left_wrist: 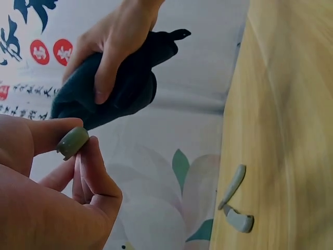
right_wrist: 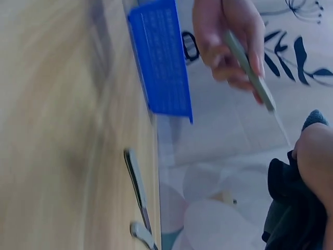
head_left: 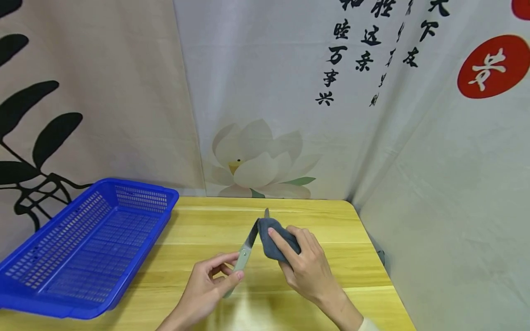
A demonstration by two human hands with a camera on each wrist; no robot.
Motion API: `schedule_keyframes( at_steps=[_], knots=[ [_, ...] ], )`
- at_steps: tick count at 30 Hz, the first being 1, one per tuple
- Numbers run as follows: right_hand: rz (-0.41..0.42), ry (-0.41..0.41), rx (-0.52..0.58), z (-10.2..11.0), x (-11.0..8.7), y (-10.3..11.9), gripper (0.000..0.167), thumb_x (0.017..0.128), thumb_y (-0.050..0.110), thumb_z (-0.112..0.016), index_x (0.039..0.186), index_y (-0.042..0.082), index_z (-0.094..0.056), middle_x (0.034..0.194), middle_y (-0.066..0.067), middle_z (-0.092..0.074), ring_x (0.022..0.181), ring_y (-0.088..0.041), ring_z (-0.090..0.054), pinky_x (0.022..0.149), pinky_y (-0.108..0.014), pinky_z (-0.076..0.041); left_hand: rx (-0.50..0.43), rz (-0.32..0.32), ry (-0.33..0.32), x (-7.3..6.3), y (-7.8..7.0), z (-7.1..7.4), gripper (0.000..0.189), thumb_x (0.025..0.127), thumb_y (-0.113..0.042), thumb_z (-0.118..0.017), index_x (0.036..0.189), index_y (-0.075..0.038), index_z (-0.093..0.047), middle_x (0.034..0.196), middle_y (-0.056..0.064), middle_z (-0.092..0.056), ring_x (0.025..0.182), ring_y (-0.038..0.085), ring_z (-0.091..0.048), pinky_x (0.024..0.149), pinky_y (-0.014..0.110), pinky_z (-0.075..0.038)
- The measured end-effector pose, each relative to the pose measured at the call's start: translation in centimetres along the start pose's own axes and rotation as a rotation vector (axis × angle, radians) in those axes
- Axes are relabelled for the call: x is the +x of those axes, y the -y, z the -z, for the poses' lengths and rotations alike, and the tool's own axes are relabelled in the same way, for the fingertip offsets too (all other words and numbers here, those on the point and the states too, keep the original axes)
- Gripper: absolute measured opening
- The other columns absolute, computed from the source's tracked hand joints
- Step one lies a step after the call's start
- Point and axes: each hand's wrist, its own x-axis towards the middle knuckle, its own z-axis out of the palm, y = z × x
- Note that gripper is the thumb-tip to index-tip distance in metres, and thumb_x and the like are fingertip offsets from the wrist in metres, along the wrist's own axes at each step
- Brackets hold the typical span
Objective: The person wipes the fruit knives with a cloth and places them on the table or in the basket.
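Observation:
My left hand (head_left: 207, 280) holds a knife by its pale green handle (head_left: 242, 259), thumb on one side and fingers on the other. The blade (head_left: 252, 235) points up and away, tilted to the right. My right hand (head_left: 304, 262) grips a folded dark blue-grey cloth (head_left: 273, 239), which touches the blade near its tip and hides that end. In the left wrist view, the handle's butt (left_wrist: 74, 141) faces the camera between thumb and fingers, while the cloth (left_wrist: 119, 83) hangs in the right hand (left_wrist: 117, 39) beyond it.
Two pale green-handled utensils (left_wrist: 234, 186) (left_wrist: 239, 221) lie close together on the wooden table (head_left: 207, 225); their kind is unclear. A blue plastic basket (head_left: 165, 207) stands at the left. Printed fabric curtains (head_left: 265, 92) hang behind the table and along its right side.

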Motion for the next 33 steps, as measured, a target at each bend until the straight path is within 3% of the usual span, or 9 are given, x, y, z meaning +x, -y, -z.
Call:
schedule_keyframes(
  at_steps=[3,7,10,14,19,33],
  knots=[
    [0.051,0.026,0.005,-0.1,0.0,1.4,0.052,0.112,0.022,-0.06,0.164,0.02,-0.061,0.127,-0.016,-0.069,0.098,-0.026,-0.064,0.085,-0.041,-0.061,0.031,0.01,-0.019,0.1,-0.2,-0.2,0.042,0.1,-0.012,-0.086,0.14,-0.003,-0.077,0.126,0.017,-0.077,0.1,0.012,-0.071,0.078,0.024,-0.066],
    [0.117,0.082,0.005,-0.2,0.1,2.9,0.08,0.091,0.019,-0.085,0.166,0.023,-0.058,0.13,-0.013,-0.069,0.1,-0.024,-0.065,0.087,-0.038,-0.061,0.061,-0.015,-0.012,0.1,-0.3,-0.2,0.041,0.1,-0.014,-0.086,0.14,-0.007,-0.078,0.13,0.014,-0.078,0.101,0.013,-0.071,0.072,0.025,-0.064],
    [0.133,0.118,0.009,-0.4,0.2,3.5,0.092,0.083,0.019,-0.094,0.167,0.025,-0.057,0.132,-0.012,-0.069,0.101,-0.023,-0.065,0.09,-0.037,-0.061,0.073,-0.05,-0.002,0.1,-0.2,-0.1,0.04,0.101,-0.014,-0.086,0.14,-0.01,-0.079,0.126,0.012,-0.079,0.101,0.014,-0.071,0.07,0.025,-0.063],
    [0.117,0.141,0.024,-0.4,0.1,3.6,0.092,0.083,0.02,-0.095,0.167,0.027,-0.057,0.132,-0.011,-0.069,0.1,-0.022,-0.064,0.09,-0.036,-0.061,0.079,-0.057,0.009,0.0,-0.3,0.1,0.04,0.101,-0.016,-0.086,0.14,-0.011,-0.08,0.121,0.011,-0.079,0.1,0.014,-0.07,0.07,0.025,-0.062],
    [0.118,0.136,0.036,-0.6,0.1,3.3,0.093,0.082,0.018,-0.094,0.166,0.026,-0.057,0.132,-0.01,-0.069,0.099,-0.022,-0.064,0.089,-0.036,-0.061,0.079,-0.039,0.028,-0.1,-0.2,0.3,0.045,0.103,-0.018,-0.084,0.144,-0.004,-0.076,0.121,0.012,-0.079,0.101,0.013,-0.07,0.072,0.025,-0.062],
    [0.092,0.045,-0.005,-1.5,0.7,1.0,0.082,0.085,0.014,-0.088,0.162,0.023,-0.062,0.128,-0.015,-0.07,0.098,-0.026,-0.063,0.085,-0.04,-0.062,0.064,-0.019,0.053,-0.1,-0.2,0.6,0.047,0.103,-0.018,-0.084,0.146,0.0,-0.074,0.123,0.016,-0.077,0.101,0.012,-0.07,0.08,0.025,-0.065]
  ],
)
